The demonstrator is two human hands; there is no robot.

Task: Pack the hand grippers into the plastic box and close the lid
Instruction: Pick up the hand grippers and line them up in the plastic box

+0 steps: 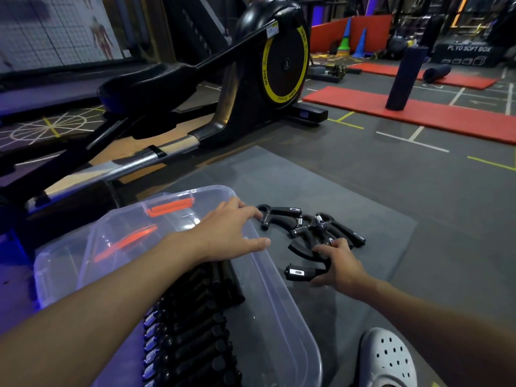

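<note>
Hand gripper [300,272] in right hand [339,268], plastic box [279,289], "PLYO SOFT BOX" block [469,53]

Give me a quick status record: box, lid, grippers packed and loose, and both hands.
box: clear plastic, open
lid: off, lying at the box's left side
packed grippers: a row inside the box
loose grippers: small pile on the mat, right of the box
left hand: fingers straight, reaching across the box rim toward the pile
right hand: fingers curled round one gripper low at the mat
</note>
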